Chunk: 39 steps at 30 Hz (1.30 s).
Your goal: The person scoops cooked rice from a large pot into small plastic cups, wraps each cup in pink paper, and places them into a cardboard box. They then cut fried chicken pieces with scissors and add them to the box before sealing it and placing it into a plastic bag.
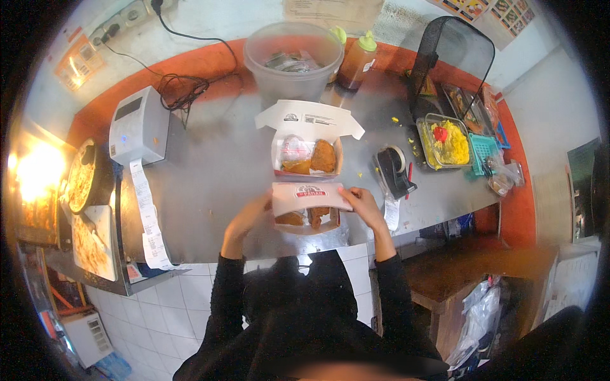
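A white cardboard food box [309,195] stands near the counter's front edge, its lid partly lowered. Golden fried pieces [319,218] show through the gap at its front. At the lid's left edge is my left hand [251,217], closed against the box with its fingertips partly hidden. My right hand [362,206] grips the lid's right corner between thumb and fingers. Just behind stands a second box, its lid [318,119] raised. Inside that one lie a browned fried piece [323,157], another golden piece and a whitish wrapped bundle [294,148].
To the right are a black tape dispenser [394,171] and a clear tub of yellow food [452,149], with yellow crumbs nearby. A translucent bucket [279,79] and sauce bottles [358,62] stand behind. Leftward, a receipt printer [140,127] trails paper near a pan [86,178].
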Motion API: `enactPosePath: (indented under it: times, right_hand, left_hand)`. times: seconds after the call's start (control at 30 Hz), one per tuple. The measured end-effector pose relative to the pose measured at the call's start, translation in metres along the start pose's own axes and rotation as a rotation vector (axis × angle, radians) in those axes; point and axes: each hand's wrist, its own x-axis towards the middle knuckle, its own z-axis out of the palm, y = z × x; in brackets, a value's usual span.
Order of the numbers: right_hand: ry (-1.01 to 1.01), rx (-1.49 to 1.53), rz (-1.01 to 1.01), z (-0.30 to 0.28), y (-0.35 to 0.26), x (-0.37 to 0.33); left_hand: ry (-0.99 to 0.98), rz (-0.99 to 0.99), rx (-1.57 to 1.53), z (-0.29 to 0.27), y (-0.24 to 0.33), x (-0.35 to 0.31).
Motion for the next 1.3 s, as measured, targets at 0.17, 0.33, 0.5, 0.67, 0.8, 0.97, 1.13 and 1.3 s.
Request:
enactPosePath:
  times: [0.17, 0.33, 0.5, 0.67, 0.8, 0.97, 1.13, 1.3]
  right_hand:
    - [-0.085, 0.367, 0.102, 0.004, 0.011, 0.003]
    - [-0.052, 0.407, 0.002, 0.02, 0.026, -0.004]
    - [0.196, -0.206, -0.151, 0.05, 0.061, -0.009]
    - [0.135, -0.557, -0.125, 0.045, 0.002, -0.031]
    - [-0.053, -0.858, -0.752, 0.024, 0.009, -0.017]
    - [-0.118, -0.873, -0.872, 0.024, 0.021, -0.003]
    - [-0.055, -1.346, -1.015, 0.024, 0.041, 0.003]
    - [-0.161, -1.014, -0.935, 0.023, 0.035, -0.005]
  left_hand:
    - [-0.069, -0.028, -0.025, -0.006, 0.007, -0.006]
    - [-0.044, -0.009, -0.196, 0.001, 0.001, -0.008]
    - [0.35, 0.045, 0.613, 0.04, -0.028, 0.006]
    - [0.567, 0.581, 1.358, 0.054, -0.02, 0.005]
    - [0.097, 0.775, 1.704, 0.034, 0.011, 0.012]
    - [-0.12, 0.844, 1.615, 0.024, 0.015, 0.024]
    - [-0.113, 0.802, 1.796, 0.032, 0.014, 0.025]
    - [-0.157, 0.768, 1.732, 0.025, 0.005, 0.034]
